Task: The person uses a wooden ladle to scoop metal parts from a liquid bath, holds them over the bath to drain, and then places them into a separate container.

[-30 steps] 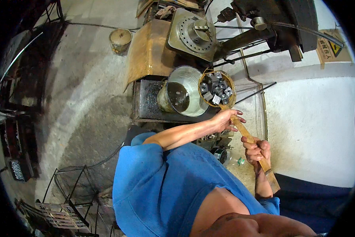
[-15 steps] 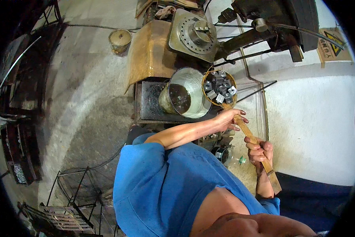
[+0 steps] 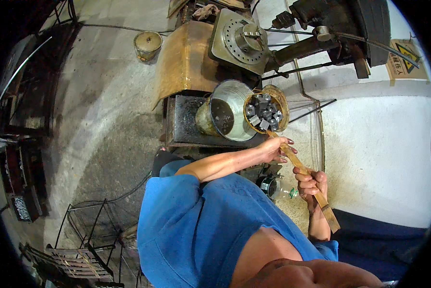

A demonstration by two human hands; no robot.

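Note:
A round scoop [image 3: 246, 98] with a yellowish rim, full of grey metal blocks [image 3: 263, 113], is held up at the right edge of a metal bucket [image 3: 242, 91]. Its long wooden handle [image 3: 297, 161] slants down toward my body. My left hand [image 3: 275, 149] supports the handle close to the scoop, with the wood lying across the palm and fingertips showing past it. Lower down, my right hand [image 3: 312, 183] is wrapped round the same handle. Dark liquid [image 3: 221, 116] shows inside the bucket. Behind the scoop's right side appears another yellowish round rim [image 3: 283, 103].
The bucket stands on a dark metal stand [image 3: 184, 120]. Beyond it are a drilling machine's round table with a chuck [image 3: 249, 41] and a brown cover sheet [image 3: 182, 67]. A lidded pail [image 3: 148, 45] sits on the floor. A clear plastic bottle [image 3: 282, 189] lies below my arms.
The scoop has tilted and shifted slightly left toward the bucket, and the blocks have settled differently in it. Both hands keep hold of the handle. The view has shifted a little.

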